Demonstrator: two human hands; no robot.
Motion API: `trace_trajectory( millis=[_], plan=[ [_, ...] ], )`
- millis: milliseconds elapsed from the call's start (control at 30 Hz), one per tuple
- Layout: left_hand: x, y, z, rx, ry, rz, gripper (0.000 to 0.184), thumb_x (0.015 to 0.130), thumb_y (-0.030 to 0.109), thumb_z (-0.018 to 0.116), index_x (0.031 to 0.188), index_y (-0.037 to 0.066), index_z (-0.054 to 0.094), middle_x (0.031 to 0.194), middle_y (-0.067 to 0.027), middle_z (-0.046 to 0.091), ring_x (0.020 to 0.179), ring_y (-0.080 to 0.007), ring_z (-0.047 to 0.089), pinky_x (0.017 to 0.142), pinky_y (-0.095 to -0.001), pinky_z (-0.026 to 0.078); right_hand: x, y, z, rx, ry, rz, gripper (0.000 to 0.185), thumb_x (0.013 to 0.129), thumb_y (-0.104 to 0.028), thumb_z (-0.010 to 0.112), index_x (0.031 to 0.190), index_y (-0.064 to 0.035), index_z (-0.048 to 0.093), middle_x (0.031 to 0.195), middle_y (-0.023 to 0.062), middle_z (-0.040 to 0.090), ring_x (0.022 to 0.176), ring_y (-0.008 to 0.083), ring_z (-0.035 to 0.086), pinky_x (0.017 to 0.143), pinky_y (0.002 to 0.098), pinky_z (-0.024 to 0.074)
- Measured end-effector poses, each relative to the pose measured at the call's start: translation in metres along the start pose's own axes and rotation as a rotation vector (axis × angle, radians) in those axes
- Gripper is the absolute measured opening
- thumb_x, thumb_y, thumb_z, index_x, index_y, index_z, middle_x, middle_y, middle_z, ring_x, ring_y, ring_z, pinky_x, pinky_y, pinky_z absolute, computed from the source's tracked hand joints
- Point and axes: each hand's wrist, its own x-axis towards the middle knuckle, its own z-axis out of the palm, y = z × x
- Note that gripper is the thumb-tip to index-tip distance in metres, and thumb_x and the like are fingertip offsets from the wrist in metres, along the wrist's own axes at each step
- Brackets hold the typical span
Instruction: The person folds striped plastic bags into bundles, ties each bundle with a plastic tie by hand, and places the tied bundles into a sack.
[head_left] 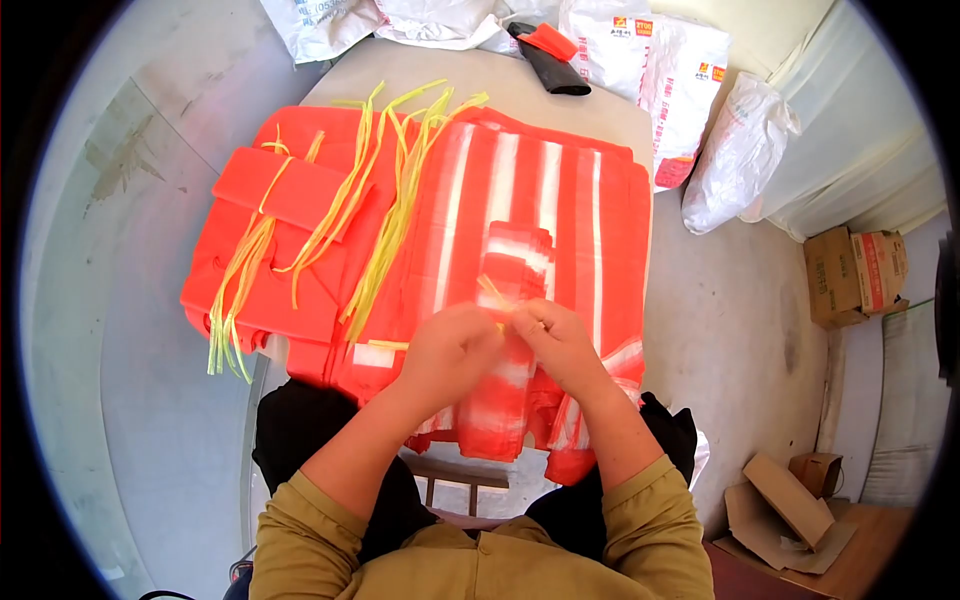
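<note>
A folded bundle of red-and-white plastic bags lies lengthwise in front of me, on top of a flat stack of red-and-white striped plastic bags. My left hand is closed over the bundle's left side, slightly blurred. A yellow plastic strip sticks out to its left. On the bundle's right side, my right hand pinches with thumb and fingers close together. A short yellow end shows between the hands, at the bundle's middle. The fingers partly hide the strip, so whether it is knotted I cannot tell.
Red folded bundles tied with yellow strips lie at the left. Loose yellow strips drape beside them. A black-and-red item rests at the table's far edge. White printed sacks stand behind; cardboard boxes are at the right.
</note>
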Motion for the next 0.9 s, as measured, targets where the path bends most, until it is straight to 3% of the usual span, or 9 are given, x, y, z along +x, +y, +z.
trace_trajectory(
  millis=[100, 200, 300, 333, 433, 533, 700, 800, 900],
  plan=[
    [0.0, 0.001, -0.001, 0.064, 0.032, 0.064, 0.007, 0.086, 0.004, 0.072, 0.089, 0.001, 0.067, 0.089, -0.0106, 0.063, 0.084, -0.0268, 0.063, 0.07, -0.036, 0.05, -0.003, -0.01, 0.006, 0.042, -0.041, -0.132, 0.013, 0.094, -0.009, 0.064, 0.099, -0.0015, 0.072, 0.092, 0.0165, 0.067, 0.087, 0.0283, 0.065, 0.081, 0.0385, 0.0504],
    [0.0, 0.006, -0.003, 0.197, 0.017, 0.23, 0.009, 0.087, 0.005, 0.072, 0.094, 0.001, 0.069, 0.092, -0.0102, 0.064, 0.085, -0.0254, 0.063, 0.073, -0.0352, 0.051, -0.003, -0.024, 0.0, -0.131, -0.163, -0.258, 0.021, 0.095, -0.007, 0.065, 0.114, -0.0051, 0.073, 0.095, 0.0064, 0.067, 0.09, 0.018, 0.061, 0.08, 0.031, 0.0491],
    [0.0, 0.015, -0.003, 0.125, 0.028, 0.281, 0.015, 0.087, 0.004, 0.071, 0.102, 0.003, 0.071, 0.099, -0.012, 0.066, 0.088, -0.0253, 0.064, 0.075, -0.0339, 0.052, -0.001, -0.008, 0.001, -0.216, -0.163, -0.313, 0.021, 0.095, -0.006, 0.065, 0.114, -0.0061, 0.072, 0.094, 0.008, 0.065, 0.09, 0.0203, 0.061, 0.08, 0.032, 0.049],
    [-0.001, 0.017, -0.003, 0.072, 0.039, 0.277, 0.017, 0.087, 0.003, 0.071, 0.105, 0.003, 0.072, 0.102, -0.0128, 0.067, 0.089, -0.0255, 0.065, 0.076, -0.0334, 0.052, -0.002, -0.006, 0.002, -0.185, -0.117, -0.318, 0.017, 0.093, -0.005, 0.065, 0.109, -0.0044, 0.072, 0.092, 0.0116, 0.066, 0.091, 0.0253, 0.062, 0.081, 0.0355, 0.0495],
    [-0.001, 0.009, -0.003, -0.481, 0.194, -0.14, 0.026, 0.087, 0.001, 0.069, 0.113, 0.004, 0.072, 0.111, -0.0164, 0.068, 0.09, -0.0248, 0.067, 0.074, -0.0318, 0.053, -0.004, -0.006, 0.006, -0.128, -0.017, -0.327, 0.009, 0.09, -0.003, 0.064, 0.097, -0.001, 0.07, 0.09, 0.0187, 0.068, 0.09, 0.0356, 0.064, 0.082, 0.0428, 0.0506],
    [0.004, 0.004, -0.005, 0.077, 0.156, 0.049, 0.029, 0.087, 0.002, 0.071, 0.116, 0.005, 0.072, 0.111, -0.0144, 0.069, 0.086, -0.0238, 0.067, 0.072, -0.0299, 0.053, -0.006, -0.016, 0.004, -0.173, -0.05, -0.317, 0.009, 0.092, -0.005, 0.063, 0.097, -0.001, 0.07, 0.091, 0.0183, 0.069, 0.088, 0.0365, 0.064, 0.081, 0.0434, 0.0513],
    [0.0, 0.008, 0.001, 0.304, 0.098, 0.065, 0.025, 0.083, 0.01, 0.079, 0.107, 0.006, 0.075, 0.095, -0.0088, 0.071, 0.08, -0.0256, 0.066, 0.068, -0.0332, 0.053, -0.008, -0.036, -0.003, -0.219, -0.171, -0.217, 0.012, 0.095, -0.007, 0.062, 0.104, -0.0017, 0.067, 0.099, 0.0172, 0.069, 0.087, 0.0341, 0.066, 0.078, 0.0409, 0.0524],
    [0.002, 0.008, 0.0, 0.305, 0.075, -0.007, 0.018, 0.082, 0.012, 0.081, 0.098, 0.005, 0.077, 0.086, -0.0082, 0.07, 0.076, -0.0247, 0.065, 0.065, -0.0343, 0.051, -0.01, -0.02, 0.006, 0.09, -0.062, 0.074, 0.005, 0.096, -0.008, 0.065, 0.099, -0.0055, 0.063, 0.091, 0.004, 0.059, 0.085, 0.014, 0.056, 0.074, 0.0302, 0.0469],
    [0.003, 0.0, 0.004, 0.154, 0.094, -0.118, 0.013, 0.083, 0.012, 0.08, 0.092, 0.003, 0.078, 0.08, -0.008, 0.068, 0.071, -0.0204, 0.063, 0.063, -0.0326, 0.049, -0.01, -0.023, 0.006, -0.048, 0.019, 0.017, 0.013, 0.09, -0.008, 0.066, 0.102, -0.0038, 0.064, 0.091, 0.0151, 0.066, 0.087, 0.0276, 0.066, 0.077, 0.0373, 0.0518]
  ],
)
